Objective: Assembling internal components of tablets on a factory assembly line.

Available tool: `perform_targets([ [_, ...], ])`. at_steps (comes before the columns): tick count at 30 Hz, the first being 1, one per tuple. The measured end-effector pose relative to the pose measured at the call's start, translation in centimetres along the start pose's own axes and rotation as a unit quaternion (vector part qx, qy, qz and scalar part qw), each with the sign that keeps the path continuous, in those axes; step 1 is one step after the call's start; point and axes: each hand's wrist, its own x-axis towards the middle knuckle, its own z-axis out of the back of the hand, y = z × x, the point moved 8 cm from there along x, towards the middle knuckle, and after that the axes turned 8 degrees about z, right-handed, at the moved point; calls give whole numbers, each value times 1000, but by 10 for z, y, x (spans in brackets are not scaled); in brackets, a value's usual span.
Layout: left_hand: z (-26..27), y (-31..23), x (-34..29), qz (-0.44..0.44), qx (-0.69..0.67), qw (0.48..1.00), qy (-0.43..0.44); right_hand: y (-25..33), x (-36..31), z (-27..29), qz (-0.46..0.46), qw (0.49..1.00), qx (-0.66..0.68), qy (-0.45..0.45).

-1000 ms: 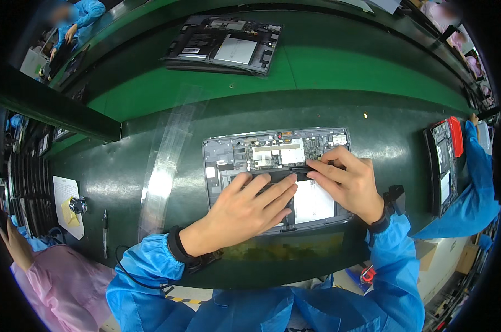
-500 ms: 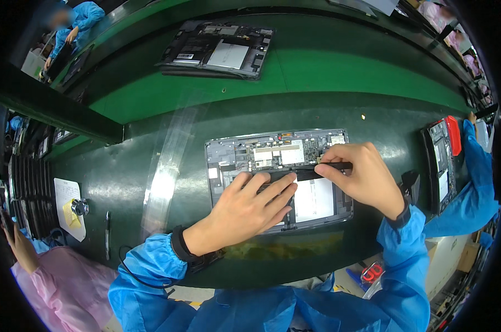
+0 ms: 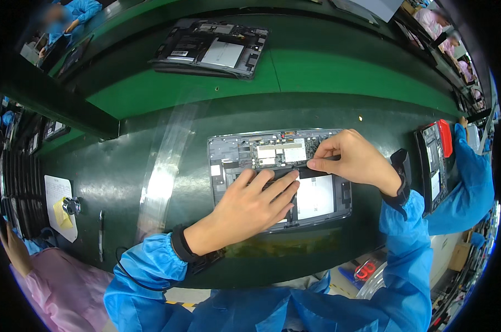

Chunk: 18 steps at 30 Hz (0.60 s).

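Observation:
An opened laptop [image 3: 227, 152] lies in front of me with its insides exposed. Its circuit board [image 3: 282, 152] runs along the far side, and a white-labelled battery [image 3: 322, 202] sits in the near half. My left hand [image 3: 243, 209] rests over the middle of the laptop, fingers stretched and spread, gripping nothing. My right hand [image 3: 354, 160] is closed in a pinch at the board's near edge, beside a black strip [image 3: 308, 172]. What is between its fingertips is hidden. A black band circles each wrist.
Another opened laptop [image 3: 211, 50] lies on the green shelf ahead. At right, an opened device [image 3: 432, 166] stands by a red object [image 3: 444, 138] and a co-worker's blue sleeve. Clear film [image 3: 164, 171], a pen [image 3: 101, 235] and a paper sheet [image 3: 59, 207] are left. A co-worker in pink sits lower left.
My right hand has turned and shifted slightly left along the board. The dark tool seen in its fingers earlier no longer shows. My left hand stays almost in place.

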Motion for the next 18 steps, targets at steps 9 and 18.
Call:
perform_targets([
  [9,-4,-2,-2,-3,8,1000,5,-4,-1,-2,-1,999,36,-33],
  [18,-1,-2,0,-1,6,1000,-2,6,-3,7,57,993,-6,-102],
])
